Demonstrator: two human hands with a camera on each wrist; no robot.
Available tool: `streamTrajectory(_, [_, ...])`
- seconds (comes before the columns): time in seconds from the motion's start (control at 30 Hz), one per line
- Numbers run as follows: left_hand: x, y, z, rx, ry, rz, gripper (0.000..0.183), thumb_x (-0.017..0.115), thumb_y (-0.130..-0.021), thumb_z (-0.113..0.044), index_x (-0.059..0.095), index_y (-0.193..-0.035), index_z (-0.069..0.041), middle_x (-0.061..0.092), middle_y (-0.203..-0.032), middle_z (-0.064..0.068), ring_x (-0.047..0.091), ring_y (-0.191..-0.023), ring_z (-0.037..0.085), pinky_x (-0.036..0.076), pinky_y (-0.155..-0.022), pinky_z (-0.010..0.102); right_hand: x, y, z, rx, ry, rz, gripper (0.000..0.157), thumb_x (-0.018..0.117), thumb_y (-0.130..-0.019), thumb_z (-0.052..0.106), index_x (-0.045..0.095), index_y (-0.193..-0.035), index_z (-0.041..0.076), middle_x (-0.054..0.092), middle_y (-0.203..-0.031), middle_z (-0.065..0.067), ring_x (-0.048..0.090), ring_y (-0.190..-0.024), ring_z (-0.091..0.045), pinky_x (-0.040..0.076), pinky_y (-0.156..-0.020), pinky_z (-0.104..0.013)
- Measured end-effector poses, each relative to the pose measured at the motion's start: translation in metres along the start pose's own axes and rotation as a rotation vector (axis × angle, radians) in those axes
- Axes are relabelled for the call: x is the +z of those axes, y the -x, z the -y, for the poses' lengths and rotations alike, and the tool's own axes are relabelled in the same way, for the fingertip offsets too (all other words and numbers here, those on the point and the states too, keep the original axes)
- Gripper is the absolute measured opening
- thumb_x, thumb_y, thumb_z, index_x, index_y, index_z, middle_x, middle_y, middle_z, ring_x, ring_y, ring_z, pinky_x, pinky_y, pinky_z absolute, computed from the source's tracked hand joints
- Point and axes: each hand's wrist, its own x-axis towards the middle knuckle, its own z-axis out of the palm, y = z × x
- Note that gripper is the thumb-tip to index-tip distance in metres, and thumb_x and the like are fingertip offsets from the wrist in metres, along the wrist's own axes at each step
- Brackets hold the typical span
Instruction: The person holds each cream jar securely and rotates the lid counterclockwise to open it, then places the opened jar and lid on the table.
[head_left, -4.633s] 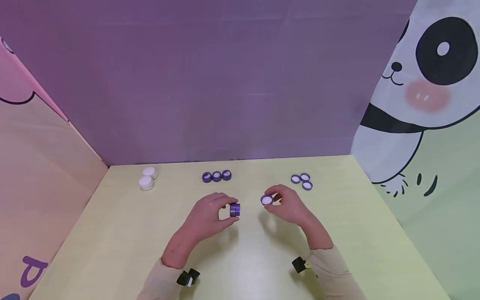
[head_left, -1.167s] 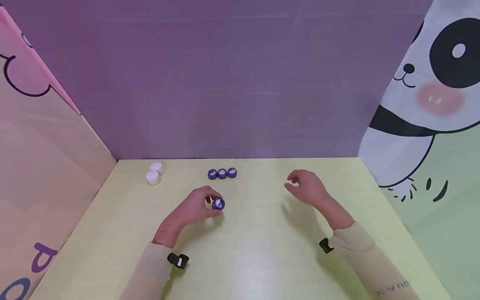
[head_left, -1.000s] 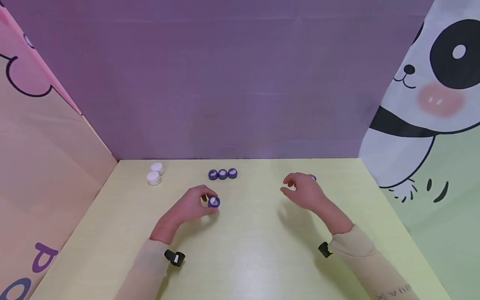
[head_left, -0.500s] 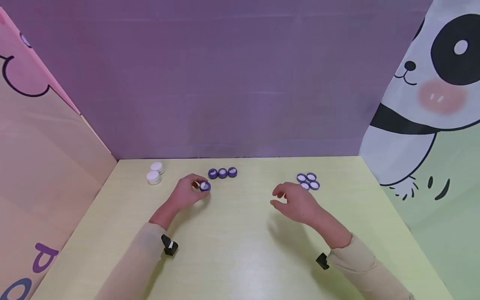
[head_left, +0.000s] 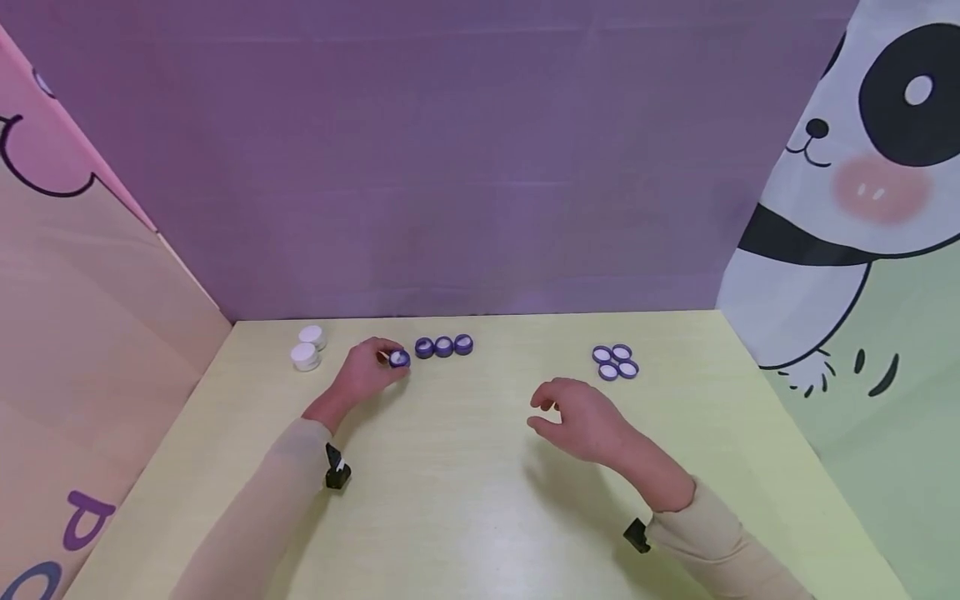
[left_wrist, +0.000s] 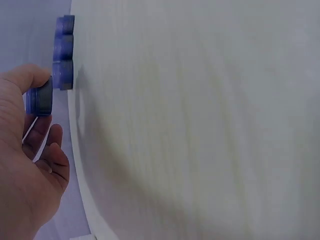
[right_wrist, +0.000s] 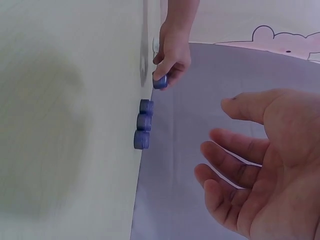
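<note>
My left hand pinches a small purple jar between thumb and fingers, its open top showing a pale inside. In the left wrist view that jar hangs close beside the row of purple jars. The same row of jars stands near the table's back edge, just right of the held one. Over the right half of the table hovers my right hand, fingers loosely bent around nothing. Its bare palm shows in the right wrist view. Behind it lie several purple-rimmed lids with white insides.
Two white-topped round jars stand touching at the back left of the pale table. A purple backdrop rises behind the table, with printed side panels at left and right.
My left hand has carried the jar back and left, beside the row. My right hand set a lid with the others at the right, then drew back toward the front and left.
</note>
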Motion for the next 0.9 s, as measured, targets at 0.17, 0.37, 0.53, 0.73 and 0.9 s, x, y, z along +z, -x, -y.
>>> streamTrajectory(0.17, [0.001,-0.010,0.007,-0.022,0.021,0.000,0.040,0.077,-0.083,-0.019,0.065,-0.115,0.001,0.063,-0.106,0.016,0.057,-0.092,0.028,0.047,-0.073,0.035,0.005,0.001,0.004,-0.002,-0.012,0.035,0.015,0.072,-0.088,0.021,0.068,-0.099,0.013,0.064,-0.092,0.002,0.057,-0.079,-0.013,0.048,-0.071,-0.031])
streamTrajectory(0.37, [0.002,-0.018,0.012,-0.025,0.010,0.005,0.042,0.077,-0.082,-0.020,0.066,-0.116,0.002,0.064,-0.106,0.016,0.057,-0.091,0.028,0.046,-0.074,0.034,0.010,0.002,0.008,-0.014,0.003,0.061,0.015,0.072,-0.088,0.022,0.068,-0.100,0.013,0.063,-0.091,0.006,0.059,-0.083,-0.013,0.049,-0.074,-0.032])
streamTrajectory(0.53, [0.003,-0.023,0.013,-0.012,0.009,0.011,0.041,0.077,-0.082,-0.019,0.066,-0.116,0.002,0.065,-0.106,0.016,0.057,-0.090,0.028,0.046,-0.076,0.035,0.014,0.001,0.010,-0.062,0.017,0.082,0.016,0.071,-0.088,0.021,0.068,-0.101,0.012,0.064,-0.092,0.004,0.060,-0.086,-0.016,0.049,-0.076,-0.033])
streamTrajectory(0.73, [0.008,-0.030,0.014,-0.006,-0.011,0.019,0.041,0.076,-0.083,-0.019,0.066,-0.116,0.002,0.064,-0.108,0.016,0.059,-0.093,0.029,0.048,-0.079,0.037,0.021,0.000,0.017,-0.090,0.042,0.122,0.018,0.070,-0.089,0.023,0.068,-0.102,0.011,0.063,-0.094,0.004,0.060,-0.087,-0.017,0.049,-0.076,-0.034])
streamTrajectory(0.9, [0.010,-0.034,0.013,-0.011,-0.021,0.018,0.040,0.075,-0.083,-0.018,0.065,-0.117,0.002,0.065,-0.108,0.017,0.059,-0.094,0.029,0.048,-0.082,0.039,0.027,0.000,0.022,-0.090,0.041,0.159,0.022,0.069,-0.090,0.026,0.068,-0.105,0.010,0.063,-0.097,0.002,0.060,-0.090,-0.018,0.049,-0.079,-0.034])
